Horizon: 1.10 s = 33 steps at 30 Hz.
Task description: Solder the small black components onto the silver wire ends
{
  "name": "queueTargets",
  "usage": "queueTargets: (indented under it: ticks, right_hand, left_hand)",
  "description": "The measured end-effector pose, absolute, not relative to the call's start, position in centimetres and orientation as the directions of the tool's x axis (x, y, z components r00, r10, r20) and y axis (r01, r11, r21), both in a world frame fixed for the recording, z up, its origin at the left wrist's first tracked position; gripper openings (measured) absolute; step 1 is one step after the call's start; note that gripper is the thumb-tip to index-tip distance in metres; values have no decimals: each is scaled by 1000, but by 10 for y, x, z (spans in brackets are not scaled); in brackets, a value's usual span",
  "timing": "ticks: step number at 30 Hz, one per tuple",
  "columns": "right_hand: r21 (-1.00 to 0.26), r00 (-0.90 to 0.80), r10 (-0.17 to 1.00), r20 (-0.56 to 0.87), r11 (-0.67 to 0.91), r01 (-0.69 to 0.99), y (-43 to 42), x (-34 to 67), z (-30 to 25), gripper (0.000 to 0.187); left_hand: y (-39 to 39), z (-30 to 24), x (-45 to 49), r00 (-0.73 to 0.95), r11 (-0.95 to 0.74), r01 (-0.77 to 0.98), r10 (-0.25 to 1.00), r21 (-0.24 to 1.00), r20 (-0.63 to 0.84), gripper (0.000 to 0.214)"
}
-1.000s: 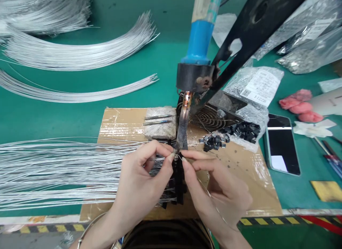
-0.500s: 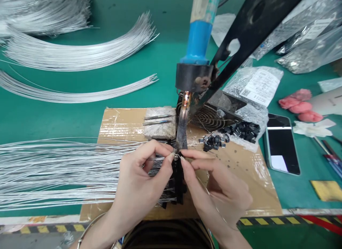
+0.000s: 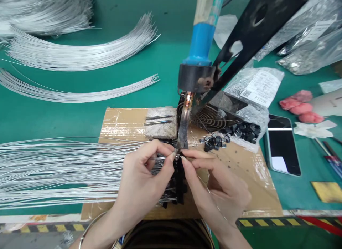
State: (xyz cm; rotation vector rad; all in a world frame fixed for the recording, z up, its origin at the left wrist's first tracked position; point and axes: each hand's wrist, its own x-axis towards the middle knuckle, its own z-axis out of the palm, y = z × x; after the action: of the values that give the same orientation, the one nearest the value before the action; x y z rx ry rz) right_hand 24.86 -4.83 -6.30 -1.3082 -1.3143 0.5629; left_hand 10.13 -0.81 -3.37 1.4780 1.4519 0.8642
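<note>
**Mia:** Where the two hands meet, what do they hold?

**Tom:** The left hand pinches the end of one wire between thumb and finger. The right hand pinches a tiny bit up against it. It looks black, but it is too small to be sure. Both sit just under the tip of the iron.

**Mia:** How does the wire feel, do you think?

**Tom:** Very light and thin, I guess. It looks springy, so it can bend or slip away. It is best to hold it close to the end, like the left hand does. The bit seems hard and easy to drop, so only fingertips can grip it. The iron tip may be hot, so fingers should stay off it.

**Mia:** What is under them?

**Tom:** A taped card lies on the green table. A big bunch of wires fans out to the left. More black bits lie in a pile to the right, near a phone. A fan sits behind the iron, and shiny bags sit at the far right.

**Mia:** Is there much room?

**Tom:** Not much. The hands are squeezed between the wires and the iron.
</note>
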Motion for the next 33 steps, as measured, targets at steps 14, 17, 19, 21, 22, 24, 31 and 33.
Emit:
queueTargets:
  ticks: [14,17,19,21,22,24,31,33]
  right_hand:
    - [-977,352,924,152,86,195,-52,257,-64,12]
    - [-984,529,844,92,-6,180,-52,277,-67,3]
    - [-999,576,817,-3,-27,34,-51,297,-71,23]
    - [-990,606,795,-29,60,-127,-51,318,-77,41]
    - [-984,630,773,-72,50,-173,-51,327,-80,49]
    - [-979,687,720,-96,58,-197,-52,343,-87,51]
    - [-987,714,696,-75,50,-151,-56,358,-104,44]
    - [-988,727,680,-92,28,-151,-56,355,-105,46]
  left_hand:
    - [-13,-39,91,120,-78,565,993,821,12,14]
    - [-17,-44,82,131,-153,594,987,790,93,14]
    - [-19,-50,77,139,-195,608,980,769,139,14]
    - [-22,-56,73,145,-207,605,978,769,150,17]
    - [-24,-58,71,146,-197,589,980,784,136,20]
    - [-27,-61,66,137,-153,525,986,837,94,26]
    - [4,-38,29,3,-176,637,974,751,226,6]
    - [36,-35,14,-7,-175,732,965,659,263,6]
